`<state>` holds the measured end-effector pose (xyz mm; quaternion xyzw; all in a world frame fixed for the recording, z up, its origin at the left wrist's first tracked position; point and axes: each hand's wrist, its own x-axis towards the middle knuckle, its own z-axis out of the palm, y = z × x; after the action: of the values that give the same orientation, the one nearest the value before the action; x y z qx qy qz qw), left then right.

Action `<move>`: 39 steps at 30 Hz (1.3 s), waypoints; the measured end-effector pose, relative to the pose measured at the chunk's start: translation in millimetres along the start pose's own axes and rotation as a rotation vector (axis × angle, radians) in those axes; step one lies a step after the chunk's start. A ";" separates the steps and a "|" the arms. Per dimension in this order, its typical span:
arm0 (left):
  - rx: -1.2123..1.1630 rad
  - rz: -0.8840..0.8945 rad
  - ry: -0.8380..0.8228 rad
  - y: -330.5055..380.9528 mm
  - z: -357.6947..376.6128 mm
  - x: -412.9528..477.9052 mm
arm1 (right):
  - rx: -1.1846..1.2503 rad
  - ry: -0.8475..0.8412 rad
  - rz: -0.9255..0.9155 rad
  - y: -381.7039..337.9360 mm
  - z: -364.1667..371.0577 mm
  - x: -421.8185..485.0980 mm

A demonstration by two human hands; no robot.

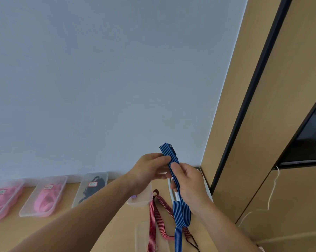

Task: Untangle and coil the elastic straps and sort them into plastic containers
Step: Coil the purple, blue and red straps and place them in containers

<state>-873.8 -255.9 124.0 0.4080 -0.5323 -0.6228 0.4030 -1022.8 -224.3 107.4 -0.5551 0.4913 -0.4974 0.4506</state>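
Both grips close on the blue white-striped elastic strap (175, 171), held upright above the wooden table (117, 224): left hand (149, 170) pinching near its top, right hand (188, 184) wrapped lower. Below the grips lies a red striped elastic strap (152, 222); left of them stand clear plastic containers (44, 197) holding pink and black straps. The white wall (99, 79) rises directly behind.

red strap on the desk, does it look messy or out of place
Somewhat. The red striped strap sprawls uncoiled across the desk, outside every container, passing under the blue striped strap both hands hold. The pink straps already sit in their container.
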 end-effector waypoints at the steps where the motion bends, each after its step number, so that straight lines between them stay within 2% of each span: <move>1: 0.002 0.020 0.017 -1.1 0.2 -0.1 | -0.013 -0.005 0.001 0.1 -0.3 0.7; 7: -0.004 0.052 0.093 2.4 1.0 -1.3 | -0.058 -0.014 0.051 3.9 -4.4 2.9; 10: 0.118 0.119 0.144 3.8 -1.2 -1.9 | -0.073 -0.011 0.102 4.7 -2.1 2.3; 17: 0.621 0.398 0.275 3.6 -6.3 -6.4 | 0.090 -0.039 0.196 -2.7 0.9 1.6; 24: 1.099 0.780 0.333 0.2 -9.7 -12.1 | 0.188 -0.089 0.248 -12.7 1.0 1.2; 28: 1.247 0.992 0.359 -1.6 -10.3 -11.2 | 0.265 -0.169 0.275 -13.7 1.4 -2.4; 32: 1.307 1.134 0.286 -13.0 -17.9 -5.0 | 0.264 -0.159 0.281 -17.3 -0.9 -2.5; 34: 1.313 1.120 0.288 -17.0 -18.9 -2.0 | 0.213 -0.113 0.256 -18.0 -2.4 -1.8; 36: 1.227 0.972 0.339 -16.2 -13.9 -1.6 | 0.211 -0.081 0.214 -17.4 -3.7 -1.4; 37: 1.102 0.827 0.368 -15.0 -9.6 -2.4 | 0.218 -0.067 0.186 -17.4 -4.4 -1.1; 39: 0.731 0.426 0.328 -9.4 -2.7 -1.5 | 0.220 -0.033 0.128 -19.2 -6.6 0.0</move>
<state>-871.4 -254.4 114.6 0.4982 -0.7184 -0.2243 0.4306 -1027.5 -222.2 127.1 -0.4779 0.4607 -0.5093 0.5478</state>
